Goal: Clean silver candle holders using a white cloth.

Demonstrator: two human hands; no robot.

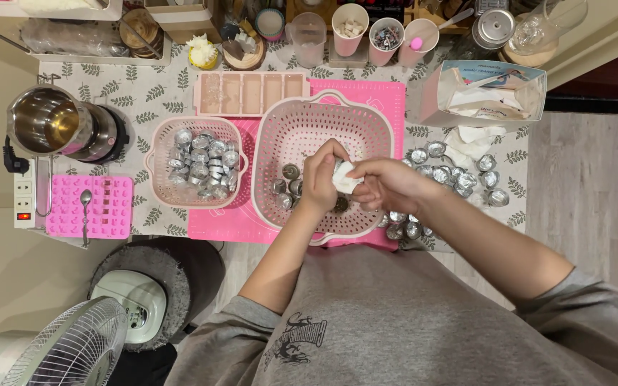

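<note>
1. Left hand (pixel 321 174) over the large pink basket (pixel 280 154), fingers curled shut around something small; what it grips is hidden by the fingers.
2. Right hand (pixel 388 184) just beside it, fingers pinched on a crumpled white tissue (pixel 344 176). The tissue sits between the two hands and touches both.
3. Tissue: small, bunched, bright white, held above the basket's middle.
4. Under the hands, on the basket floor: a few round metal cups (pixel 287 187), shallow, silver, some dark inside.
5. Small pink basket (pixel 159 154) to the left, heaped with the same silver cups, shiny.
6. Loose silver cups (pixel 459 175) scattered on the leaf-print tablecloth (pixel 148 93), right of the large basket.
7. Open tissue box (pixel 484 89) at upper right: pale, with blue and pink print on the top flap, white sheets showing inside. More white tissue lies below it.
8. Pink mat (pixel 227 221) under both baskets.
9. Pale pink divided tray (pixel 252 93) behind the baskets, rectangular.
10. Pink silicone mould (pixel 112 207) at left, a spoon (pixel 86 207) lying on it.
11. Steel pot (pixel 55 127) at far left; white power strip (pixel 24 200) below it with a red lit switch.
12. Pink cups (pixel 384 36) in a row at the back edge.
</note>
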